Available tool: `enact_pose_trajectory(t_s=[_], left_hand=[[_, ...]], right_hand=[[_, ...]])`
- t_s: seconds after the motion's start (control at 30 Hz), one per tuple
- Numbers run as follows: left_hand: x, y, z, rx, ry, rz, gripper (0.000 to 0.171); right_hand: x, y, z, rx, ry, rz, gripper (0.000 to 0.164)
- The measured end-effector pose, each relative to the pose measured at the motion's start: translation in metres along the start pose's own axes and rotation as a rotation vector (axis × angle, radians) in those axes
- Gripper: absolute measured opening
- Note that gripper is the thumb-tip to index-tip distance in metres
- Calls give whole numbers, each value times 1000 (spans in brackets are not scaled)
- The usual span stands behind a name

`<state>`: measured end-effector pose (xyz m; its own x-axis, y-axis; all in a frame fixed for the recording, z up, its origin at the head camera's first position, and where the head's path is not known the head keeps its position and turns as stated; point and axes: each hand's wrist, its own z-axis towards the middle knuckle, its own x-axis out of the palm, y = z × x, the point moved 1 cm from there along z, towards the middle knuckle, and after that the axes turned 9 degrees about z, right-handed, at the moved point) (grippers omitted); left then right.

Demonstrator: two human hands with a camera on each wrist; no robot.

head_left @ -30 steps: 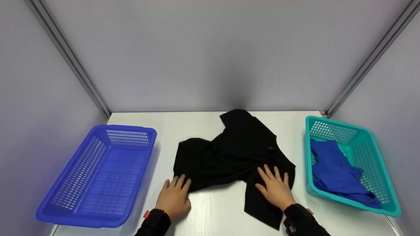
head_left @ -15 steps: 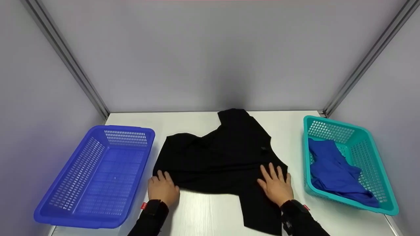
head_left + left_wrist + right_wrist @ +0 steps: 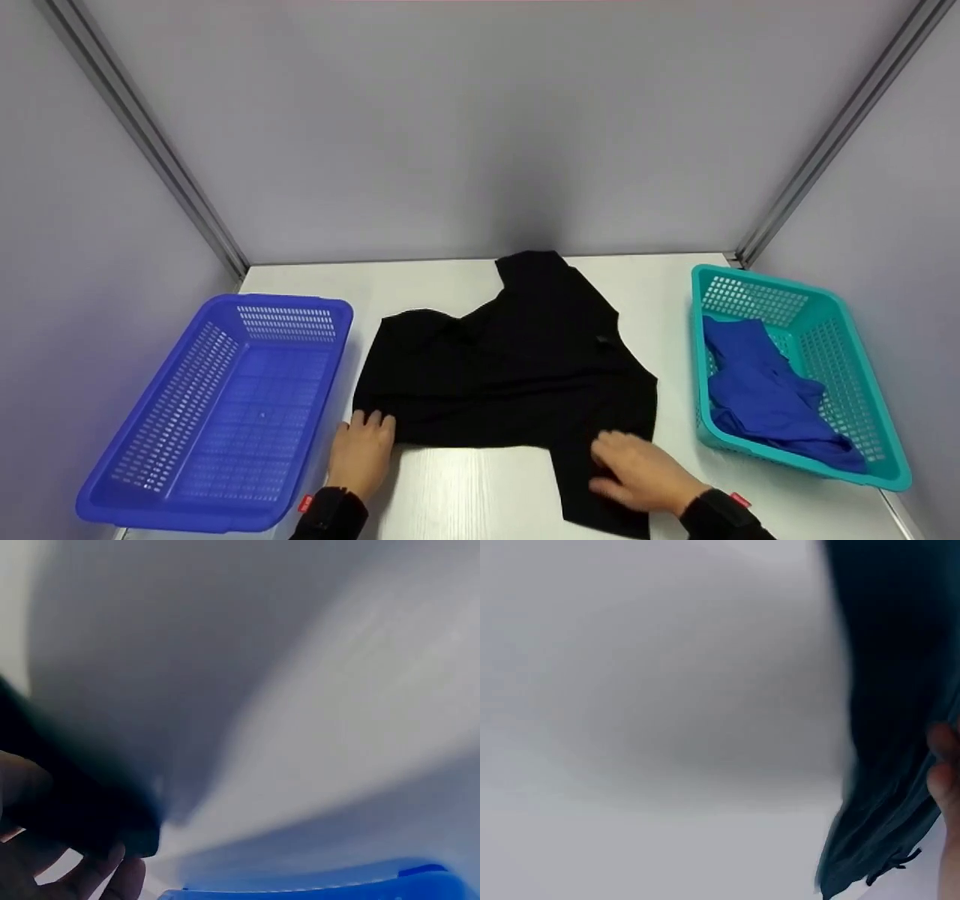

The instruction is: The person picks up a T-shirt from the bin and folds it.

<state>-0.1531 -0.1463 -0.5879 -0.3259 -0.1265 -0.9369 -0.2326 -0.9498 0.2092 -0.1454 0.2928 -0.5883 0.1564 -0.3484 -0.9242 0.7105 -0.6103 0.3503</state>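
Note:
A black T-shirt (image 3: 480, 375) lies spread sideways on the white table (image 3: 480, 487), with its hem to the left. One short sleeve points to the back and the other to the front edge. My left hand (image 3: 361, 454) has its fingertips at the front left corner of the hem, loosely bent. In the left wrist view, dark cloth (image 3: 90, 814) shows beside its fingers. Over the front sleeve is my right hand (image 3: 637, 469), its fingers loosely bent and thumb apart. The right wrist view shows its fingertips at the rippled cloth (image 3: 889, 780).
A blue plastic basket (image 3: 214, 517) with nothing in it stands on the left. On the right, a teal basket (image 3: 862, 375) holds a piece of blue clothing (image 3: 765, 390). Grey panels (image 3: 480, 135) enclose the table at the back and both sides.
The shirt's left end has been drawn leftward and its body flattened over the second. Lately my left hand has slid slightly toward me, and my right hand has moved down onto the front sleeve.

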Motion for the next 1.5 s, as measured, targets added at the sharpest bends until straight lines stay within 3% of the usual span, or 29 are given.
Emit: enact_pose_trajectory(t_s=[0.07, 0.17, 0.23, 0.37, 0.5, 0.6, 0.77, 0.87, 1.03, 1.23, 1.37, 1.5], left_hand=[[-6, -1, -1, 1, -37, -27, 23], [-13, 0, -3, -14, -115, -91, 28], [-17, 3, -4, -36, -153, -136, 33], [-23, 8, -5, -69, -205, -185, 44], [-27, 12, -4, -63, -299, -178, 39], [-29, 13, -2, -56, -354, -198, 32], [-31, 14, -3, -23, -371, -289, 39], [-31, 15, -4, 13, -390, -308, 44], [-30, 17, -5, 42, -416, -302, 51], [-31, 18, -5, 68, -403, -296, 52], [-31, 19, -6, 74, -398, -284, 51], [-32, 20, -6, 69, -390, -267, 48]], right_hand=[[1, 1, -12, -9, 97, 17, 42], [3, 0, -30, -10, 148, -37, 53], [6, -2, -38, -9, 129, -102, 48], [10, -5, -47, 32, 47, -224, 21], [9, -5, -50, 146, -55, -296, 26], [6, -4, -51, 252, -160, -208, 34], [-4, -5, -48, 358, -374, 190, 46], [-9, -8, -44, 279, -449, 341, 54], [-11, -8, -42, 23, -418, 280, 64], [-11, -2, -43, -37, -313, 186, 69], [-13, 5, -42, -153, -222, 78, 70], [-14, 5, -40, -192, -288, 151, 54]])
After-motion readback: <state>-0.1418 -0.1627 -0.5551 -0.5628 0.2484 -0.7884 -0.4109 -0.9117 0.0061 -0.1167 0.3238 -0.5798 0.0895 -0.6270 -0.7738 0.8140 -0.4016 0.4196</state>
